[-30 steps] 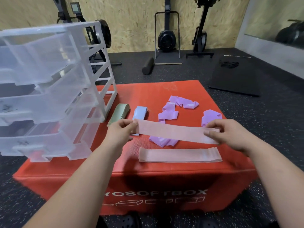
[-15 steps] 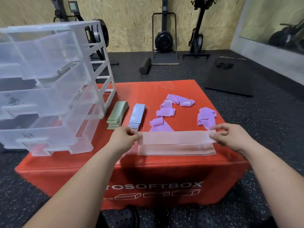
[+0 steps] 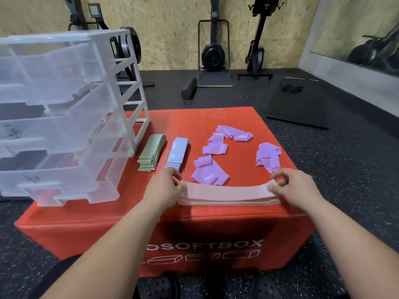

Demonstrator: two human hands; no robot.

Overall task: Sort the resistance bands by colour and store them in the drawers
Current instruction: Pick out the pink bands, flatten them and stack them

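Note:
A pink resistance band (image 3: pixel 226 192) lies on top of a flat stack of pink bands near the front edge of the red soft box (image 3: pixel 216 221). My left hand (image 3: pixel 165 184) pinches its left end and my right hand (image 3: pixel 293 186) pinches its right end. Behind it lie a stack of green bands (image 3: pixel 152 152), a stack of blue bands (image 3: pixel 178 152) and several loose purple bands (image 3: pixel 212 162), with another purple heap (image 3: pixel 268 157) to the right. The clear plastic drawer unit (image 3: pixel 64 117) stands on the box's left, its drawers pulled out.
Black rubber flooring surrounds the box. A black mat (image 3: pixel 302 104) lies on the floor at the back right, a foam roller (image 3: pixel 189 88) and exercise machines (image 3: pixel 213 52) stand by the wooden wall. My black shoes (image 3: pixel 159 288) show below the box.
Both hands lowered the stretched pink band from mid-air onto the pink stack, still holding its two ends.

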